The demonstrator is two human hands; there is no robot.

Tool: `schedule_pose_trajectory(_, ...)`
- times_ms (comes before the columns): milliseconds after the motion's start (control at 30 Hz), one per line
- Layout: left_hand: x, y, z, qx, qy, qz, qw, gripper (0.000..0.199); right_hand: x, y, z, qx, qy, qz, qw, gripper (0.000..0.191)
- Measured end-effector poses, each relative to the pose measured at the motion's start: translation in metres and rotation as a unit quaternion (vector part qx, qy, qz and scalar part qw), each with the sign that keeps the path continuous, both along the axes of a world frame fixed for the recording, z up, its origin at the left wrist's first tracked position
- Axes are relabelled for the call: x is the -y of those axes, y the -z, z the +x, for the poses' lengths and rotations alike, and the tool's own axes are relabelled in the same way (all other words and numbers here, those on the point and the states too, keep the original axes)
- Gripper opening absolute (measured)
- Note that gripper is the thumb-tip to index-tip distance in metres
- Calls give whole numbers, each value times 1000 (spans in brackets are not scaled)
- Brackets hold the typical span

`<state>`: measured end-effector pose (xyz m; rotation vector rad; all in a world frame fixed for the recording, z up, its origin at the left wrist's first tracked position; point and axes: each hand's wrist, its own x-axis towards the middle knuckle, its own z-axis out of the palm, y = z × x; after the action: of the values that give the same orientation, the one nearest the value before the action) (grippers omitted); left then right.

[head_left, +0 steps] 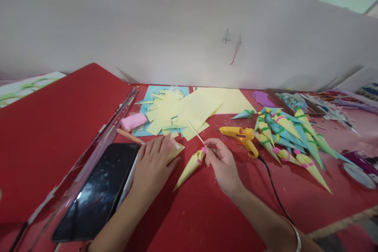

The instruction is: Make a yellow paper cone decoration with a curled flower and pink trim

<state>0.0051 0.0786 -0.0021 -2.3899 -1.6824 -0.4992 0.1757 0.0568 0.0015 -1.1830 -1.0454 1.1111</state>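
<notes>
Head view: a slim yellow paper cone (189,170) with fuzzy pink trim lies near the middle of the smooth red table (195,220). At its wide end, the right hand (220,161) pinches a thin pale stick (195,131). The left hand (154,161) rests, fingers extended. Beyond spread flat yellow sheets (197,106); right, a plastic glue gun (243,137) and piled cones (288,128).

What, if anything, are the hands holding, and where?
The right hand holds a thin pale stick by its near end. The left hand lies palm down; whether it grips anything is hidden.
</notes>
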Motion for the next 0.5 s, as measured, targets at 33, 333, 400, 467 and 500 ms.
schedule_pose_trajectory(33,0,2,-1,-12,-1,4,1000,45,0,-1,0,-3,-3,-2,1000,12)
schedule_pose_trajectory(333,0,-1,-1,1,5,-17,1000,39,4,-2,0,45,-27,80,995,9)
schedule_pose_trajectory(400,1,-6,1,55,41,-40,997,40,5,-2,0,81,-33,115,990,12)
schedule_pose_trajectory(467,3,-9,3,107,96,-60,988,43,6,-2,0,116,-47,139,982,17)
schedule_pose_trajectory(500,4,-10,4,126,122,-69,982,43,6,-2,0,127,-55,147,979,18)
